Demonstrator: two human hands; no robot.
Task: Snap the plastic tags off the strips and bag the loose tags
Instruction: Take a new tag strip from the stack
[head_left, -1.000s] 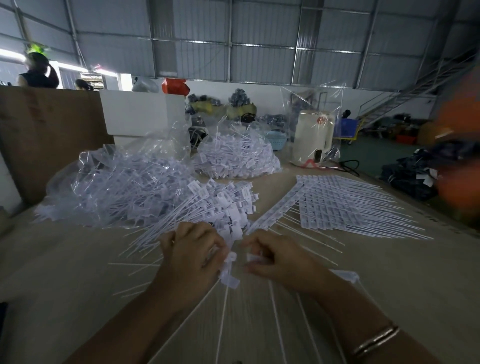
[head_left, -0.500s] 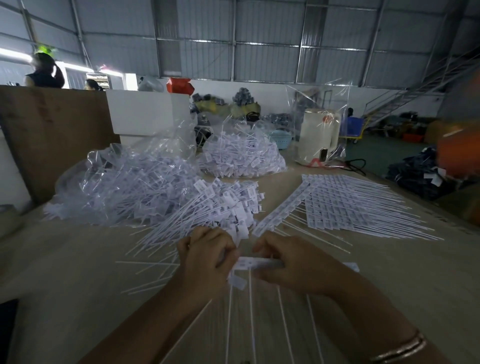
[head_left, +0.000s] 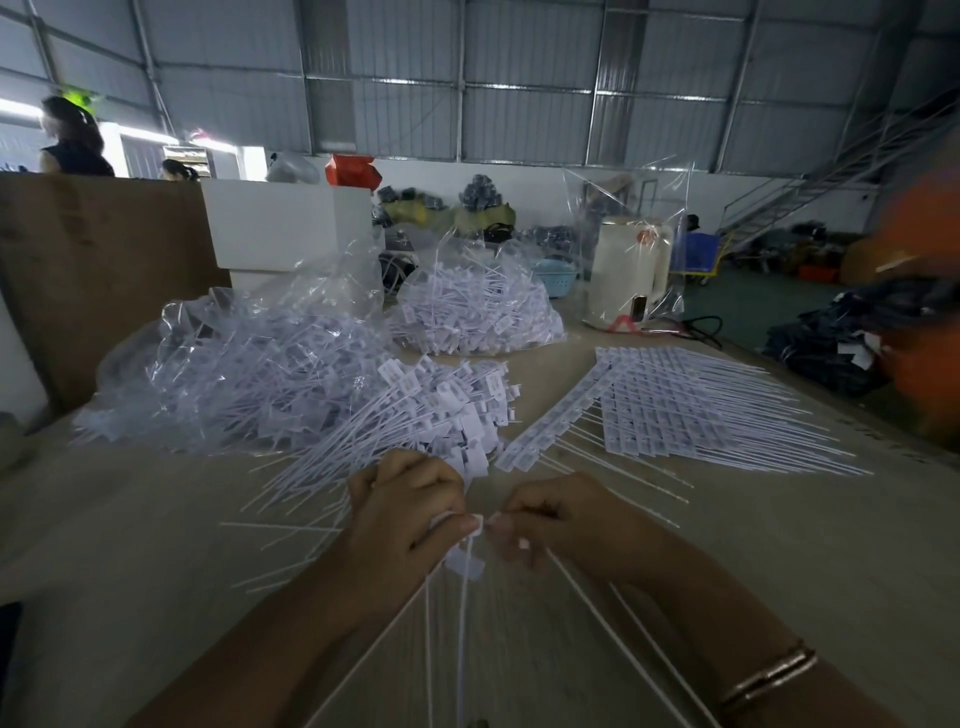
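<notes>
My left hand (head_left: 410, 512) grips a bunch of white plastic tags (head_left: 464, 564), their long thin tails running down toward me. My right hand (head_left: 558, 517) pinches the rest of a strip of tags, its tails also slanting down to the right; the strip itself is mostly hidden under the fingers. The two hands meet thumb to thumb at the table's middle. Just beyond them lies a heap of loose tags (head_left: 441, 410). A fan of whole strips (head_left: 670, 410) lies to the right. Two clear bags hold loose tags, one at the left (head_left: 244, 364) and one farther back (head_left: 478, 312).
The work goes on atop a wooden table (head_left: 779, 545). A white kettle in clear wrap (head_left: 631, 270) stands at the back right with a black cable beside it. A white box (head_left: 280, 228) and a brown board (head_left: 78, 270) stand at the back left. People stand far left.
The strip piece stretched between my hands half a second ago is gone from view; my hands have closed together, thumb tips meeting, and another tag hangs from the left hand's bunch.
</notes>
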